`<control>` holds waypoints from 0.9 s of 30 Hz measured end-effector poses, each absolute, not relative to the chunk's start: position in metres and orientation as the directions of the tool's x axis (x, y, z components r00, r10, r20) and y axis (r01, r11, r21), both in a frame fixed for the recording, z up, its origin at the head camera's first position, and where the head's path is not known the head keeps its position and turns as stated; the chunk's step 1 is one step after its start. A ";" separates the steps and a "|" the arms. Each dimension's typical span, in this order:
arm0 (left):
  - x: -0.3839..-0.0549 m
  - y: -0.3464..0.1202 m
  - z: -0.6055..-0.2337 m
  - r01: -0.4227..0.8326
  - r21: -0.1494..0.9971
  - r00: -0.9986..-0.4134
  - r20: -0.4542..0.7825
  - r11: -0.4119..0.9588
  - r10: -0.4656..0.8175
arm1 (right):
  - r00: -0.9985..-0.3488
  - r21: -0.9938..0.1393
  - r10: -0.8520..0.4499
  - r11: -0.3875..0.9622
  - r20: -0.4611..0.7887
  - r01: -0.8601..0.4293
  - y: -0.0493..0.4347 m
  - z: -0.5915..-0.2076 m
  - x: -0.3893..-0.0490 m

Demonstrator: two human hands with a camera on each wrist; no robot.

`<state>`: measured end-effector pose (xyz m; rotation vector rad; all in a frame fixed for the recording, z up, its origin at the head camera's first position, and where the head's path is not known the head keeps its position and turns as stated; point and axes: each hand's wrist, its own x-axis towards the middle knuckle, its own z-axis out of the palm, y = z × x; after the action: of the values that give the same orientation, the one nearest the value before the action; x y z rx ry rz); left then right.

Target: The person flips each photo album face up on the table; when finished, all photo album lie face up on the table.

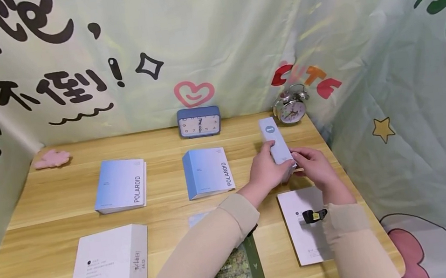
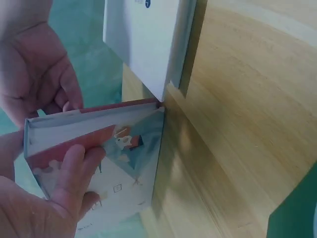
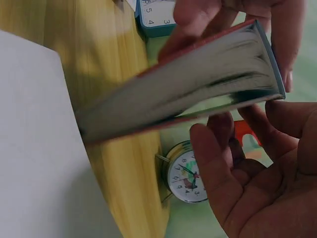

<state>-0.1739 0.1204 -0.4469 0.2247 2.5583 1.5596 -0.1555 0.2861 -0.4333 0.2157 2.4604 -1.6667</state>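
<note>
A thick album (image 1: 275, 139) with a pale spine stands tilted on the right side of the table. In the left wrist view its cover is white, red and teal with small drawings; the right wrist view shows the page edges of the album (image 3: 198, 79). My left hand (image 1: 267, 168) grips it across its thickness, fingers on the cover. Loosely bent, the fingers of my right hand (image 1: 317, 169) are at its near end. In the right wrist view the right thumb touches the lower corner. A white book (image 1: 303, 232) lies beneath my right wrist.
Two blue POLAROID albums (image 1: 117, 186) stand left and centre. A white album (image 1: 105, 272) is front left; a green album (image 1: 251, 257) lies partly under my left forearm. At the back are a blue clock (image 1: 201, 132), a silver alarm clock (image 1: 290, 111) and a pink object (image 1: 53, 159).
</note>
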 end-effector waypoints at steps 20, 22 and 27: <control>-0.180 0.125 -0.452 -0.072 0.906 -0.967 -0.165 0.418 0.192 | -0.891 -0.703 -0.086 0.650 -0.445 0.288 0.315 -0.446 -0.184; -0.182 0.126 -0.453 -0.077 0.902 -0.964 -0.176 0.425 0.199 | -0.882 -0.679 -0.077 0.670 -0.465 0.300 0.318 -0.446 -0.186; -0.186 0.130 -0.457 -0.071 0.892 -0.958 -0.186 0.445 0.218 | -0.851 -0.640 -0.046 0.680 -0.523 0.357 0.323 -0.445 -0.188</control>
<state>-0.1861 0.1299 -0.4570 0.1266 2.4263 1.5178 -0.1879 0.3227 -0.4449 0.2401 2.3843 -1.0576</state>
